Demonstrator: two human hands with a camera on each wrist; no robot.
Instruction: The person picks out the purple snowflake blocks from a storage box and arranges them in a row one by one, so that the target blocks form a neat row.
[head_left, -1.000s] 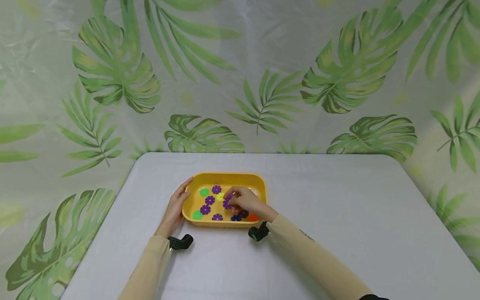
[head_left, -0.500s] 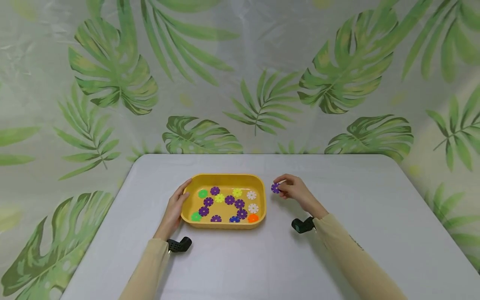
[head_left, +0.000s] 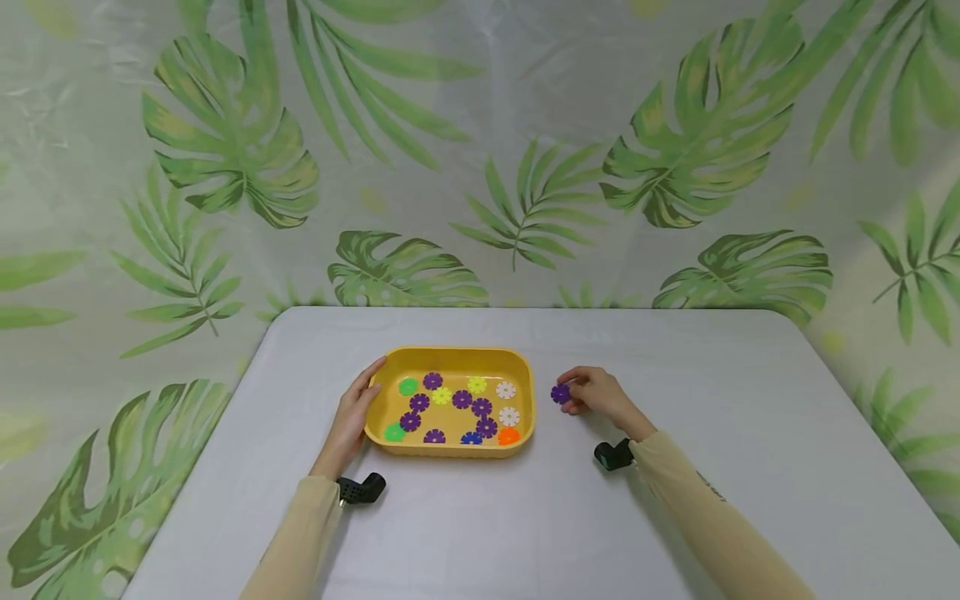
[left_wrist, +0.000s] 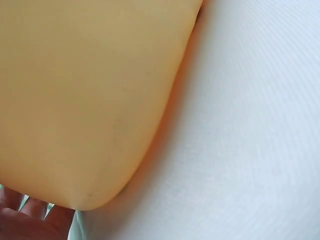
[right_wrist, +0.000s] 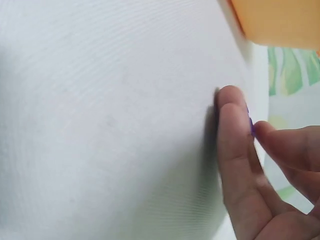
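Observation:
A yellow plastic tray (head_left: pixel 450 450) sits on the table, with several small notched snowflake discs lying flat inside it. My left hand (head_left: pixel 348 421) holds the tray's left end, its thumb at the rim; in the left wrist view, part of that hand (left_wrist: pixel 32 217) shows past the tray's outer wall (left_wrist: pixel 90 100). To the right of the tray, my right hand (head_left: pixel 600 398) pinches a purple snowflake disc (head_left: pixel 560 393) between thumb and fingers, low over the table. The right wrist view shows only a thin purple edge of this disc (right_wrist: pixel 251 124), mostly hidden behind the fingers (right_wrist: pixel 234 130).
Purple, green, yellow, white, orange and blue snowflake discs lie spread in the tray, such as an orange one (head_left: pixel 508 436) and a white one (head_left: pixel 506 389). A white cloth covers the table (head_left: pixel 675 375). A leaf-patterned curtain (head_left: pixel 525 125) hangs behind its far edge.
My right hand has lifted a purple snowflake disc out of the tray, carried it right past the rim, then lowered slightly toward me. My left hand has stayed at the tray's left end.

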